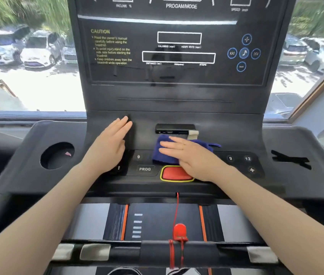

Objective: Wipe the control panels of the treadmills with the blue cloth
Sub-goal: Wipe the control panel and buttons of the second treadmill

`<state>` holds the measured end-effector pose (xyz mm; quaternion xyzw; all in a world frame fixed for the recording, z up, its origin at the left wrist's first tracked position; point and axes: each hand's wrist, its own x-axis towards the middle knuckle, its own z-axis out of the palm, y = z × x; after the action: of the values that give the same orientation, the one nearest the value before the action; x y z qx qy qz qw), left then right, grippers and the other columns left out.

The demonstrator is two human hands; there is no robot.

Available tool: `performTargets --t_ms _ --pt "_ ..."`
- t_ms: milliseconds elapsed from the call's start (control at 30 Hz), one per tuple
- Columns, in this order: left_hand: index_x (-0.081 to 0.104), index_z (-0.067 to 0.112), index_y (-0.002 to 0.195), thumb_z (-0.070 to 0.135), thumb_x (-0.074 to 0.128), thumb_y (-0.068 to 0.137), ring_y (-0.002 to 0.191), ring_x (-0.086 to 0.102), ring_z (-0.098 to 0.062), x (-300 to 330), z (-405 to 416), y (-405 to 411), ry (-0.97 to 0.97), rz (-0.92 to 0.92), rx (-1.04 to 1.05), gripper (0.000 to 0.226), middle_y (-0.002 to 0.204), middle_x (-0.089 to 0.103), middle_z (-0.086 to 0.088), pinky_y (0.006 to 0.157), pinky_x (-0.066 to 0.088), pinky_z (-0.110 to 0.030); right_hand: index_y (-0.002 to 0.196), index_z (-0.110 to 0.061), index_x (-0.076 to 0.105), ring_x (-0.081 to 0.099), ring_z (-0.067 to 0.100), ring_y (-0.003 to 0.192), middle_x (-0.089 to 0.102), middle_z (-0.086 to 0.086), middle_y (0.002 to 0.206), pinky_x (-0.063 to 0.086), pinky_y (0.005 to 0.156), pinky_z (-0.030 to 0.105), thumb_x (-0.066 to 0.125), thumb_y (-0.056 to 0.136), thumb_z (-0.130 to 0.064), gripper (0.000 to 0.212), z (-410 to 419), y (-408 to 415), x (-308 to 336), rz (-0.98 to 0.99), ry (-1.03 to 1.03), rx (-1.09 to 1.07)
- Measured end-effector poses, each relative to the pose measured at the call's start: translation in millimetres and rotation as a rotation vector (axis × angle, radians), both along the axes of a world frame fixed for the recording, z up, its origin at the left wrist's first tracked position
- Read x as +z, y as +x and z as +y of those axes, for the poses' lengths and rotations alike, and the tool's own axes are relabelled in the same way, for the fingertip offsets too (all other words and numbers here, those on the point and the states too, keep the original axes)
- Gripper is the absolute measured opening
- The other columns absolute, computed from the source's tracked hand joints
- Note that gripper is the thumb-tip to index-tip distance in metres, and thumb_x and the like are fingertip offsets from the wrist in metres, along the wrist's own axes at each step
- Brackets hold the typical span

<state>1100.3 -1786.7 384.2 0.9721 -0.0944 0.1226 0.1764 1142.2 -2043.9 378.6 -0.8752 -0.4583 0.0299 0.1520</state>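
A black treadmill control panel (177,92) fills the head view, with displays above and buttons below. The blue cloth (162,153) lies bunched on the lower button area, just above the red stop button (174,173). My right hand (190,157) presses flat on the cloth, fingers straight and pointing left. My left hand (110,145) rests flat on the panel to the left of the cloth, fingers straight, covering some of the left buttons.
A round cup holder (56,155) sits in the left wing of the console. A red safety cord with its clip (179,233) hangs below the stop button over the front handlebar (177,252). A window behind shows parked cars.
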Motion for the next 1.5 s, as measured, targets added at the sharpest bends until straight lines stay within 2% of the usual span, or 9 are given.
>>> performTargets --t_ms 167,300,433,567,667,800,1033,1200,1500 --pt "0.038 0.006 0.139 0.012 0.046 0.095 0.142 0.013 -0.032 -6 19 -5 0.002 0.031 0.109 0.045 0.154 0.019 -0.011 0.114 0.014 -0.039 0.125 -0.004 0.058 0.041 0.031 0.130 0.051 0.011 0.135 0.004 0.107 0.010 0.028 0.072 -0.003 0.061 -23 -14 3 -0.063 0.034 -0.333" --pt "0.041 0.011 0.138 0.018 0.042 0.097 0.141 0.010 -0.038 -8 29 -5 0.042 0.056 0.217 0.042 0.155 0.013 -0.013 0.114 0.012 -0.043 0.099 0.005 0.070 0.064 0.038 0.100 0.067 0.020 0.107 0.030 0.105 0.031 0.028 0.064 -0.006 0.055 46 -34 -1 -0.227 0.006 -0.068" --pt "0.033 0.007 0.142 0.008 0.035 0.097 0.141 0.012 -0.035 -5 40 -3 -0.005 0.122 0.188 0.045 0.155 0.011 -0.012 0.113 0.017 -0.040 0.139 -0.002 0.040 0.024 0.030 0.140 0.034 0.013 0.149 0.005 0.115 0.028 0.036 0.088 0.001 0.051 111 -30 1 -0.222 -0.101 0.082" --pt "0.031 0.003 0.142 0.002 0.036 0.095 0.138 0.021 -0.033 0 47 -5 -0.066 0.094 0.201 0.047 0.154 0.018 -0.012 0.109 0.026 -0.040 0.149 -0.014 0.018 0.002 0.025 0.145 0.011 0.002 0.157 0.004 0.116 0.032 0.037 0.096 -0.009 0.056 139 -4 7 -0.315 -0.231 0.009" --pt "0.033 0.003 0.141 0.002 0.038 0.094 0.135 0.024 -0.038 -1 47 -3 -0.060 0.064 0.182 0.047 0.152 0.021 -0.017 0.108 0.027 -0.044 0.142 -0.012 0.037 0.020 0.030 0.141 0.030 0.003 0.151 0.020 0.113 0.037 0.048 0.091 -0.004 0.053 143 20 10 -0.421 -0.216 0.035" --pt "0.036 -0.002 0.138 -0.002 0.044 0.090 0.134 0.026 -0.043 -3 47 4 -0.053 -0.015 0.178 0.049 0.150 0.022 -0.024 0.107 0.028 -0.049 0.102 -0.009 0.072 0.061 0.036 0.108 0.068 0.005 0.114 0.054 0.082 0.043 0.035 0.079 -0.005 0.044 127 41 25 -0.564 -0.155 0.077" --pt "0.029 0.007 0.143 0.008 0.041 0.094 0.139 0.016 -0.037 1 36 15 0.011 -0.023 0.186 0.050 0.154 0.006 -0.021 0.106 0.029 -0.044 0.097 -0.003 0.072 0.059 0.041 0.108 0.070 0.008 0.107 0.032 0.098 0.031 0.031 0.071 0.003 0.049 47 44 17 -0.477 0.033 -0.158" --pt "0.039 0.001 0.137 0.005 0.048 0.090 0.133 0.026 -0.044 -1 35 17 0.071 -0.031 0.185 0.048 0.150 0.014 -0.029 0.096 0.039 -0.048 0.099 -0.006 0.073 0.055 0.038 0.115 0.068 0.007 0.113 0.047 0.094 0.043 0.042 0.067 0.010 0.047 101 35 8 -0.293 0.127 -0.028" --pt "0.045 -0.003 0.131 0.008 0.050 0.090 0.130 0.032 -0.048 -5 18 23 0.053 -0.048 0.270 0.043 0.146 0.022 -0.033 0.090 0.044 -0.051 0.112 -0.009 0.068 0.048 0.035 0.123 0.063 0.004 0.122 0.033 0.102 0.033 0.044 0.070 0.008 0.051 52 47 9 -0.288 0.081 -0.107"
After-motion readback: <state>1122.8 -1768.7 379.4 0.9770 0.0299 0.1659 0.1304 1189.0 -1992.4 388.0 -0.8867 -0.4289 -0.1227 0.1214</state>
